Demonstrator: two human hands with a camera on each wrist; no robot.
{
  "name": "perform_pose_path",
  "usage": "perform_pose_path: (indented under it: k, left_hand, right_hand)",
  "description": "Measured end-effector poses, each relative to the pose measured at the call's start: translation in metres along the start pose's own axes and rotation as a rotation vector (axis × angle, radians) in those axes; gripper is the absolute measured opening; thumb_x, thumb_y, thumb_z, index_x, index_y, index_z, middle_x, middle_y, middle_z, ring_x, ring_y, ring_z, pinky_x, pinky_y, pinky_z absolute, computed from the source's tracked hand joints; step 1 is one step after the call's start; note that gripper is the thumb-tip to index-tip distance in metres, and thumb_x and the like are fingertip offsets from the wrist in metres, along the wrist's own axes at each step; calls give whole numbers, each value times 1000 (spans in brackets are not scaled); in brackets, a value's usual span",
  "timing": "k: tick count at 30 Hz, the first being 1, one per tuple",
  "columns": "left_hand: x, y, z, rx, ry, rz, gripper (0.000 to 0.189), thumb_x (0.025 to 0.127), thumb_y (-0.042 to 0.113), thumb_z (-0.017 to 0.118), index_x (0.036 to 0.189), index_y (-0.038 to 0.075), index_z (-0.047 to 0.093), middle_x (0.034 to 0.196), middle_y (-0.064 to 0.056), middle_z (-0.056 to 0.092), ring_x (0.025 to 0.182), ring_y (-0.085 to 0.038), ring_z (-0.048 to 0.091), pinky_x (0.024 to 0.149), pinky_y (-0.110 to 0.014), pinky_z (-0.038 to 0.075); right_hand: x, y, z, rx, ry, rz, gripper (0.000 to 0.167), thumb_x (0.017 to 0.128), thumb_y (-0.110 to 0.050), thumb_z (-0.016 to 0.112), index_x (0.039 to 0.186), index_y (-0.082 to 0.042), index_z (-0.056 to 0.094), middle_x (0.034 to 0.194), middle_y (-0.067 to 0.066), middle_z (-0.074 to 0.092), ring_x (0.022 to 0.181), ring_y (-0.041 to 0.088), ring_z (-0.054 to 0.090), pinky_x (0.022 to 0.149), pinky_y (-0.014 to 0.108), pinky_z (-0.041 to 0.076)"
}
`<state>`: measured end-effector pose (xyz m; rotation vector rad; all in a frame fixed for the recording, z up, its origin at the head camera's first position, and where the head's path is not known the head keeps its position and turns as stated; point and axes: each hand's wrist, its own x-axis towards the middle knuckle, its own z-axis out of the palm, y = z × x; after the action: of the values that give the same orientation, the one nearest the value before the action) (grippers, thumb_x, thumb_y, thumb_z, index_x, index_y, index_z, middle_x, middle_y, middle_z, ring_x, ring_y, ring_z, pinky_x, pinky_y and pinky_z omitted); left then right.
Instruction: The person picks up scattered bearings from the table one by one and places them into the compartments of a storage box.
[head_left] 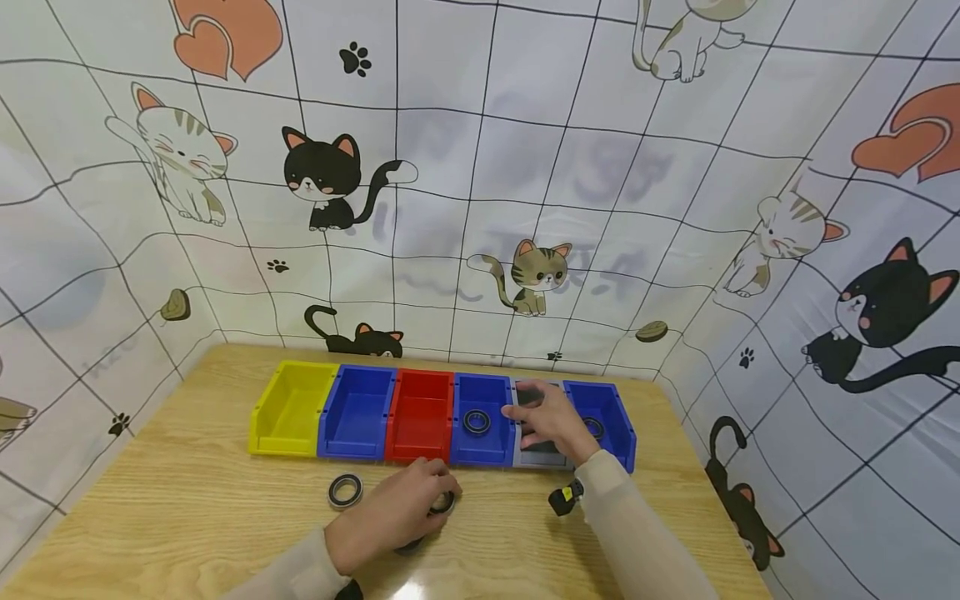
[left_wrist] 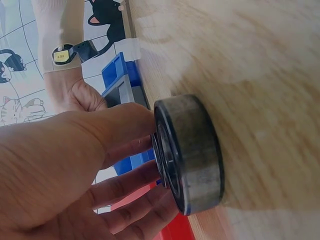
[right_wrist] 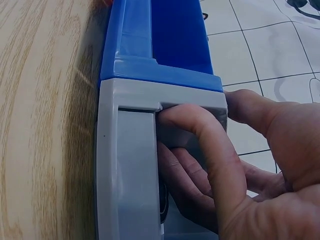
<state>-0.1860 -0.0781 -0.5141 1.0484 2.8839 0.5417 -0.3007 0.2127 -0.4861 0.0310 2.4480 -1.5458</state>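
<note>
The left hand (head_left: 397, 508) pinches a black-and-silver ring-shaped metal bearing (head_left: 444, 502) between thumb and fingers, low over the light wood-grain table (head_left: 187, 500). Just under this grip, a second bearing (left_wrist: 200, 155) lies flat on the tabletop, mostly hidden by the hand in the head view but plain in the left wrist view. A third bearing (head_left: 346, 492) lies flat on the wood near the left hand, on its left.

The right hand (head_left: 551, 421) reaches into a grey plastic bin (head_left: 540, 458), its thumb and fingers spread apart. A dark curved edge (right_wrist: 163, 200) shows inside beside these fingers; whether they touch it, I cannot tell.

Just left of the right hand, an open blue plastic bin (head_left: 487, 392) holds a bearing flat on its floor. Just right of the hand, the end blue bin (head_left: 618, 417) holds another, partly covered by the hand. Beyond the left hand, farther from the person, stand a red bin (head_left: 422, 412), a further blue bin (head_left: 358, 412) and a yellow bin (head_left: 296, 408), side by side.
</note>
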Motion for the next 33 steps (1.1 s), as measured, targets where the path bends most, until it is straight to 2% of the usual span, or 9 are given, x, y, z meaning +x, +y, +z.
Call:
perform_pose_path:
  k: [10,24,33]
  left_hand:
    - [1,0,-1,-1,4,11,25,97,21,98,119,19,88,115,0,79,99,-12,66,87,-28,68]
    - [2,0,1,1,-5,-5,25,97,21,97,120,21,88,116,0,79,98,-11,63,88,-27,68]
    - [1,0,-1,-24,19,-5,28,96,19,98,122,19,87,119,-2,78,99,-14,62,82,-26,65]
  right_hand:
    - [-1,-1,0,6,-1,2,73,105,-27,91,169,-15,58,143,27,75,109,32,82,70,43,74]
    - [1,0,1,-11,15,12,74,104,-28,92,169,-16,59,146,27,75,109,32,83,69,42,73]
    - [2,1,1,-8,18,20,74,105,-27,91,169,-16,58,145,27,75,109,33,83,69,42,73]
